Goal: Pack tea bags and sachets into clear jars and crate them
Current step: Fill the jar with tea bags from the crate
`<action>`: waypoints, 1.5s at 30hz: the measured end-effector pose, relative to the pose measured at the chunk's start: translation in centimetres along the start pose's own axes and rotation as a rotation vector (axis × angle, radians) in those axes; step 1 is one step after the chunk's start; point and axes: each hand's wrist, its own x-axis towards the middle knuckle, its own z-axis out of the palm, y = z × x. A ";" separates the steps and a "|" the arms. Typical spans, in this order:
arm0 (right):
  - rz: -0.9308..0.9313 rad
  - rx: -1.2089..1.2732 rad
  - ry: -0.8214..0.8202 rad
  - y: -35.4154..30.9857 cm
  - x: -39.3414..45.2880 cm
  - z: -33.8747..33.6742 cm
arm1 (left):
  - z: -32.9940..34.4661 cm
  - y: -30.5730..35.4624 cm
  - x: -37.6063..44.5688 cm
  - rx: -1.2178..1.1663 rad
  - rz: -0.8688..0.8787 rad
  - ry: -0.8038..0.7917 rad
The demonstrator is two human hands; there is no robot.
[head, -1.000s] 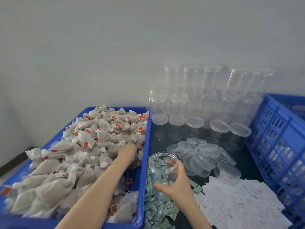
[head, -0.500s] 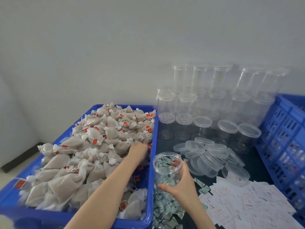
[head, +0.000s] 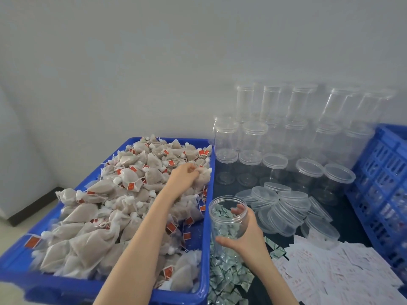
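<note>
The left hand (head: 184, 176) is stretched out over the blue tub (head: 132, 289), its curled fingers pinching a tea bag (head: 203, 177) atop the heap. An open jar (head: 228, 219) is gripped upright by the right hand (head: 246, 236) just beside the tub, above green sachets (head: 226, 280) on the table.

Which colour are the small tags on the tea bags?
Red tags, clearest in the head view.

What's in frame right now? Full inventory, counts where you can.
tea bags: many, beige with red tags, heaped in the tray
tray: one, blue, left
open jar: one, clear, right hand's grip
sachets: many, pale green, below the jar; none clearly inside
stacked jars: many, clear, back right
lids: a loose pile, clear, centre right
paper slips: many, white, lower right
crate: one, blue, right edge
left hand: fingers in the tea bags
right hand: wrapped round the open jar
</note>
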 end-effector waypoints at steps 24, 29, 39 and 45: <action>-0.020 -0.009 -0.009 0.2 0.4 0.1 | 2.3 5.6 -4.8 0.305 0.436 -0.564; -0.020 -0.013 0.007 0.2 0.4 0.1 | 1.3 5.2 -4.0 0.173 0.441 -0.507; -0.029 -0.001 0.004 0.0 0.4 0.2 | 3.9 -2.5 -0.4 0.871 -0.035 -0.463; -0.058 0.022 -0.008 -0.2 0.4 0.1 | 4.1 -3.1 -0.2 0.972 -0.004 -0.402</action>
